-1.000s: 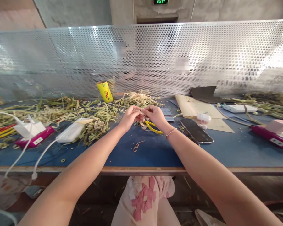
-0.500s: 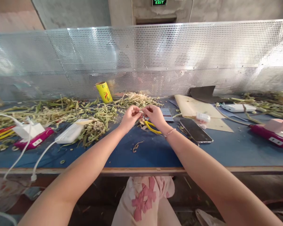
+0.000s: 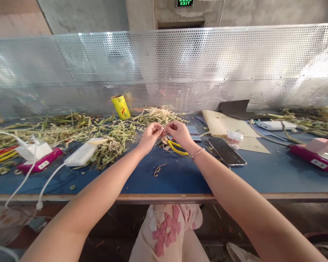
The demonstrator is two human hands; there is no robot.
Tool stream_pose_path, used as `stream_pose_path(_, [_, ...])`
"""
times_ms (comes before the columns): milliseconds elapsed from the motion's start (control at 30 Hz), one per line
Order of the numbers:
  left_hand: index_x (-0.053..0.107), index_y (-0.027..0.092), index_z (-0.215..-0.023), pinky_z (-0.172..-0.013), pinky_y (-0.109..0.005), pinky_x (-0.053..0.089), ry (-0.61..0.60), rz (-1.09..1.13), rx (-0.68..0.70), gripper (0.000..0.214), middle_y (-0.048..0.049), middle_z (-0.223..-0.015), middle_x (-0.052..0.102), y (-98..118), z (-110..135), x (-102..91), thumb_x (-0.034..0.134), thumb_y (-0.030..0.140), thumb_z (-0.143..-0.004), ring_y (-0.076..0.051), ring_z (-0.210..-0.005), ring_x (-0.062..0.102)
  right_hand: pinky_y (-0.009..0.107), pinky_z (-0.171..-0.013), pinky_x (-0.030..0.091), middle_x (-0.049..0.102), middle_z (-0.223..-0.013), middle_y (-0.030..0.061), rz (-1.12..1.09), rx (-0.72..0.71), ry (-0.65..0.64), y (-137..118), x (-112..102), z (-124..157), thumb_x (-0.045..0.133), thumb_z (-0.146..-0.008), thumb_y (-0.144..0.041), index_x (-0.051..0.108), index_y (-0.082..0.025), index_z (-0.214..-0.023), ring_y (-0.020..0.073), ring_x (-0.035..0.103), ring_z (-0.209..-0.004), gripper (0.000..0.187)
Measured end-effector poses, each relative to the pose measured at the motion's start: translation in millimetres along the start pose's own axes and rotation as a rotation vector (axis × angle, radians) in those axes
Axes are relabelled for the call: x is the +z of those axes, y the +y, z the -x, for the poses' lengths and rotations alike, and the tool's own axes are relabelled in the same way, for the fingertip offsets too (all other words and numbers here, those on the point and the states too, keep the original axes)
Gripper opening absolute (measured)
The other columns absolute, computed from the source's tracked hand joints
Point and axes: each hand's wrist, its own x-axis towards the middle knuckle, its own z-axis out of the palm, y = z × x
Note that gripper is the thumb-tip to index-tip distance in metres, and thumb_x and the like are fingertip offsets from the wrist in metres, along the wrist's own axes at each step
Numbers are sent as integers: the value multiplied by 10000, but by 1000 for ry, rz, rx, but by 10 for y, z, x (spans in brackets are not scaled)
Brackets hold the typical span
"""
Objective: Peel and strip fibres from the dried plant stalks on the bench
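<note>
My left hand [image 3: 152, 136] and my right hand [image 3: 178, 134] meet above the middle of the table, fingertips nearly touching. Both are closed in a pinch around something small and pale, too small to name. Just below them lie yellow handles [image 3: 177, 148], perhaps of a cutting tool, whose far end is hidden by my right hand. Behind my right hand is a flat grey-blue box or card [image 3: 194, 133]. To the left of my left hand spreads a heap of dried green plant stems and leaves [image 3: 112, 145].
A black phone [image 3: 227, 152] lies right of my right wrist, near a small white case [image 3: 235, 137] on beige sheets [image 3: 224, 123]. A white power bank [image 3: 82, 153] and magenta power strips [image 3: 41, 160] stand with cables. A yellow tube [image 3: 121, 107] leans before the perforated metal screen [image 3: 98, 72].
Both hands stay in nearly the same place, with slight finger movement around the small pale piece. The things on the table have not visibly moved.
</note>
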Motion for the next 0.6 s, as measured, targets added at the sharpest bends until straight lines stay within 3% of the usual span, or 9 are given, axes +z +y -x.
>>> stream_pose_path(433, [533,146,-727,-623,-270,486,65,-18,-108,243,34,-600,578,64,22,35,688,284,-601,-90,-549,557,255,-583,403,554,-604,-17,167,-36,19,-35,-11,30,552,-602,-198,544,-175,-639,111,497,-582,44])
stream_pose_path(600, [530,139,-709,-596,-251,484,97,76,-190,303,34,-568,574,58,21,31,739,284,-545,-79,-524,550,247,-587,405,552,-605,-22,155,-35,-20,-34,-8,32,546,-605,-193,541,-172,-651,102,492,-574,50])
